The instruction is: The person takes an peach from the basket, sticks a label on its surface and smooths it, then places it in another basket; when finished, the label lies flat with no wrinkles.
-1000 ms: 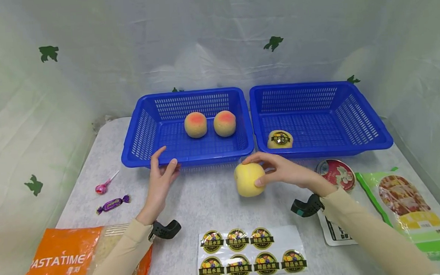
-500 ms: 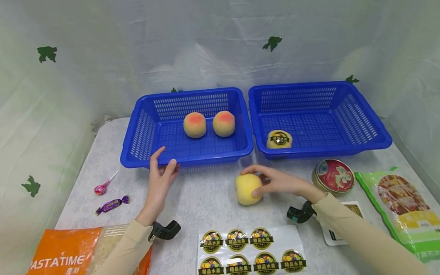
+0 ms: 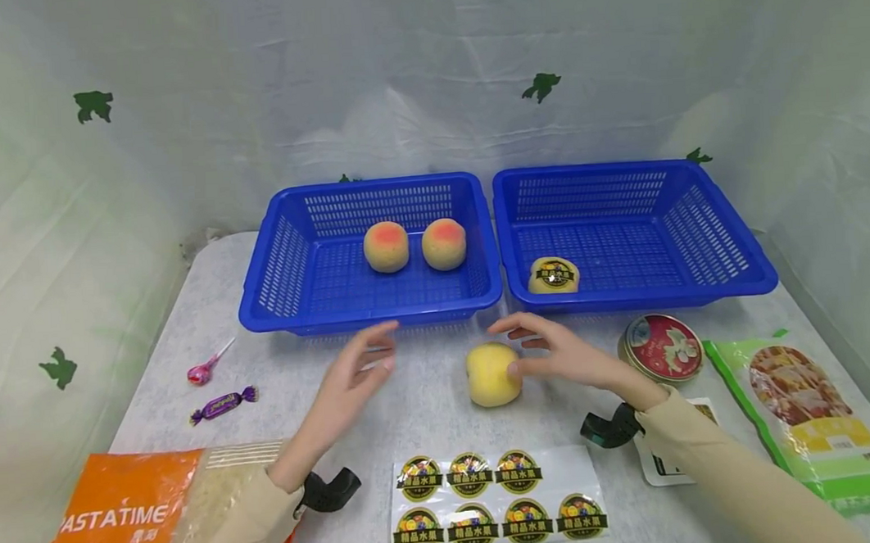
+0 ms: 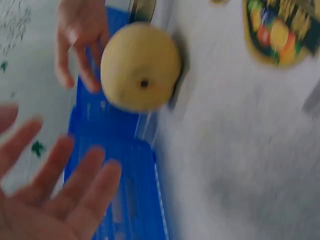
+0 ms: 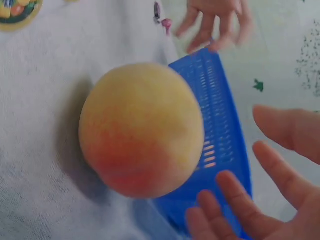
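Head view, from the left: an orange bag of pasta (image 3: 119, 513) lies below and to the left of the left hand, partly covered by the sleeve. Further up, a lollipop (image 3: 201, 373) and a purple wrapped candy (image 3: 224, 405) sit well to that hand's left. The left hand (image 3: 354, 382) holds nothing, its fingers apart; the left wrist view shows them spread. Just beyond it is a blue basket (image 3: 332, 273) with two peaches, one (image 3: 386, 249) beside the other (image 3: 444, 245). A sheet of round stickers (image 3: 567, 465) lies on the near side of both hands.

Between the hands, close to the right one, a yellow peach (image 3: 494, 375) rests on the table. The right hand (image 3: 561, 355) is not gripping it: in the right wrist view, a gap shows between the peach, its red side visible, and the parted fingers (image 5: 245, 202). Beyond the right hand is a second blue basket (image 3: 626, 249), holding a stickered fruit (image 3: 553, 276). To the right of this hand are a round tin (image 3: 664, 348) and a green bag (image 3: 807, 408).
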{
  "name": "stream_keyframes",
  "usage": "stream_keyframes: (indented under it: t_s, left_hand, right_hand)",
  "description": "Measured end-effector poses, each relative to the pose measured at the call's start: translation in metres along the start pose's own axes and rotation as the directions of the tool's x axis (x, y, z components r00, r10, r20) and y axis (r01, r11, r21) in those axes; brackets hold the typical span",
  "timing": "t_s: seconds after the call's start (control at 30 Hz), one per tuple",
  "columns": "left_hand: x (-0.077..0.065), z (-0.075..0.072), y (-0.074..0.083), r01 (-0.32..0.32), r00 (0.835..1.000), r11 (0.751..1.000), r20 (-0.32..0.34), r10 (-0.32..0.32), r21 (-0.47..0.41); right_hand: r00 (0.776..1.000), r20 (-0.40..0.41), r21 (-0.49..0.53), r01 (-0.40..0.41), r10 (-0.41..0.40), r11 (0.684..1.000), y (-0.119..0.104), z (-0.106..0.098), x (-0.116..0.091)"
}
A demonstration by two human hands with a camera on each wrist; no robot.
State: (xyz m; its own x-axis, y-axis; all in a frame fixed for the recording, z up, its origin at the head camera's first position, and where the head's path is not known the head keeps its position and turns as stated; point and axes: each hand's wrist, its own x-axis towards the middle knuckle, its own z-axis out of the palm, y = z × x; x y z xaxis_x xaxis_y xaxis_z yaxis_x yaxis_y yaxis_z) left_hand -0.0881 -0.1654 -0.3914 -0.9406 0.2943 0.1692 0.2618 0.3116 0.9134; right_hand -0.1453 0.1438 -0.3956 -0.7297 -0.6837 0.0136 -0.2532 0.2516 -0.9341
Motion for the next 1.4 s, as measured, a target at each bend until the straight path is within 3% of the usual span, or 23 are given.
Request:
stream_keyframes:
  t_s: [0.07, 0.1, 0.2, 0.27, 0.3, 0.4, 0.63, 0.7, 0.83, 0.93, 1.1, 1.23, 1.4]
  left_hand:
    - [-0.008, 0.014, 0.005, -0.106, 0.983, 0.992, 0.160, 0.095, 0.063]
    - [-0.012, 0.023, 0.008, -0.163, 0.957, 0.982, 0.258, 0.133, 0.099]
    - [-0.028, 0.047, 0.012, -0.291, 0.843, 0.942, 0.510, 0.170, 0.167]
    - [-0.038, 0.061, 0.012, -0.369, 0.772, 0.905, 0.612, 0.170, 0.214]
    - [-0.042, 0.067, 0.012, -0.400, 0.746, 0.885, 0.645, 0.164, 0.237]
    - [-0.051, 0.077, 0.009, -0.474, 0.721, 0.823, 0.674, 0.160, 0.312]
    - [-0.063, 0.082, 0.003, -0.513, 0.703, 0.756, 0.704, 0.098, 0.406]
    - [-0.065, 0.084, 0.001, -0.542, 0.702, 0.718, 0.705, 0.102, 0.436]
    - [-0.070, 0.086, 0.001, -0.575, 0.705, 0.671, 0.699, 0.117, 0.468]
    - [-0.072, 0.087, 0.001, -0.579, 0.717, 0.653, 0.686, 0.122, 0.489]
    - [-0.070, 0.087, 0.000, -0.587, 0.748, 0.588, 0.650, 0.132, 0.556]
    - [-0.067, 0.086, -0.001, -0.572, 0.768, 0.576, 0.628, 0.127, 0.584]
    - [-0.061, 0.084, -0.004, -0.579, 0.777, 0.547, 0.613, 0.146, 0.604]
  right_hand:
    - [0.999, -0.037, -0.009, 0.036, -0.036, 0.999, -0.004, -0.002, -0.003]
    - [0.998, -0.046, -0.007, 0.048, -0.048, 0.999, -0.006, -0.002, -0.004]
    - [0.997, -0.040, 0.010, 0.061, -0.060, 0.998, -0.012, 0.000, -0.011]
    - [0.998, -0.003, 0.036, 0.062, -0.062, 0.997, -0.013, 0.003, -0.016]
    - [0.998, 0.024, 0.054, 0.058, -0.060, 0.997, -0.014, 0.005, -0.019]
    - [0.993, 0.110, 0.079, 0.033, -0.041, 0.996, -0.011, 0.012, -0.028]
    - [0.955, 0.294, -0.001, -0.040, 0.038, 0.999, 0.005, 0.032, -0.042]
    - [0.944, 0.324, -0.023, -0.055, 0.059, 0.998, 0.009, 0.037, -0.045]
    - [0.931, 0.355, -0.067, -0.067, 0.087, 0.995, 0.013, 0.044, -0.047]
    - [0.934, 0.345, -0.103, -0.059, 0.092, 0.993, 0.013, 0.046, -0.046]
    - [0.953, 0.290, -0.165, -0.041, 0.089, 0.985, 0.011, 0.048, -0.044]
    - [0.964, 0.255, -0.190, -0.027, 0.076, 0.981, 0.010, 0.049, -0.043]
    - [0.976, 0.211, -0.219, -0.001, 0.048, 0.976, 0.012, 0.051, -0.043]
